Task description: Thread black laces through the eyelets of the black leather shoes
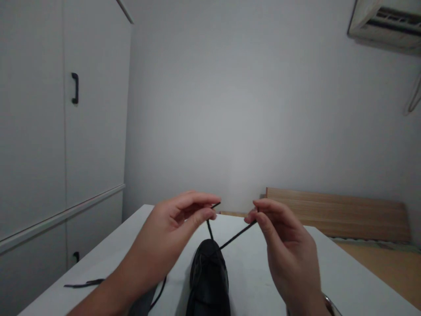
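The left hand [169,228] and right hand [291,248] each pinch a strand of dark lace [237,236] running to the black shoe [211,276] on the white tabletop [259,272], apparently spreading the strands, the next move calling for firm, even tension.

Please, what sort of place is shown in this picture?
Probably a bedroom: what looks like a wooden headboard stands by the wall, with a white cupboard at the left and an air conditioner high at the right.
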A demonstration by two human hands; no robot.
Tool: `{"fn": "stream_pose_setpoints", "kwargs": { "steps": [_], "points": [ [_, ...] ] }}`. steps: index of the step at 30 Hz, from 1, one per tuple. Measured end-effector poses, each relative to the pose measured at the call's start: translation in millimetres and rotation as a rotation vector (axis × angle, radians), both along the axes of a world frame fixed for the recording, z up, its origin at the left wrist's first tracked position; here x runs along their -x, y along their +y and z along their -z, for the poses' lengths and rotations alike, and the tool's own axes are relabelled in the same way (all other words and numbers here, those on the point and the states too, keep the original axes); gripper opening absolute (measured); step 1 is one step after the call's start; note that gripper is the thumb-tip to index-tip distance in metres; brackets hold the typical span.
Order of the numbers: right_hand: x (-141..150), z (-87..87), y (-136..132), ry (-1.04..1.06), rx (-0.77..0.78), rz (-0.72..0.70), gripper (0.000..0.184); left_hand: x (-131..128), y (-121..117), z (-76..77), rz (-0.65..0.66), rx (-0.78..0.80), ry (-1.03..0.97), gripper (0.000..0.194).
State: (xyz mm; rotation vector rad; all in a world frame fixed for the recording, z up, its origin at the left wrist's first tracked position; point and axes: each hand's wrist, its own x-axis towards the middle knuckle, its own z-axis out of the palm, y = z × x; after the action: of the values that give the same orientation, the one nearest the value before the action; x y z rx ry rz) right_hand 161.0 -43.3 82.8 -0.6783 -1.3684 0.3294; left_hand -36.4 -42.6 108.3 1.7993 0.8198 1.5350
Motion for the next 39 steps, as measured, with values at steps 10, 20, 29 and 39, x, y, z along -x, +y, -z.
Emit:
{"fn": "stream_pose_setpoints", "kwargs": {
  "steps": [10, 20, 29, 39],
  "points": [
    [-64, 52.9, 30, 0.291, 0.222, -0.052, 0.029, 61, 43, 62.3, 0.131, 0.282, -0.419, 0.030],
    [-95, 58.1, 48, 0.461, 0.163, 0.052, 0.029, 94, 51, 79.2, 0.044, 0.252, -0.499, 0.028],
    [-62, 79.3, 45, -0.251, 0.156, 0.115, 0.015, 69, 51, 101.6, -0.263, -0.033, 0.444, 0.014],
    [-27, 88.2, 23, -0.885, 0.264, -0.142, 0.021, 31, 37, 130.7, -0.048, -0.131, 0.774, 0.021]
  ]
}}
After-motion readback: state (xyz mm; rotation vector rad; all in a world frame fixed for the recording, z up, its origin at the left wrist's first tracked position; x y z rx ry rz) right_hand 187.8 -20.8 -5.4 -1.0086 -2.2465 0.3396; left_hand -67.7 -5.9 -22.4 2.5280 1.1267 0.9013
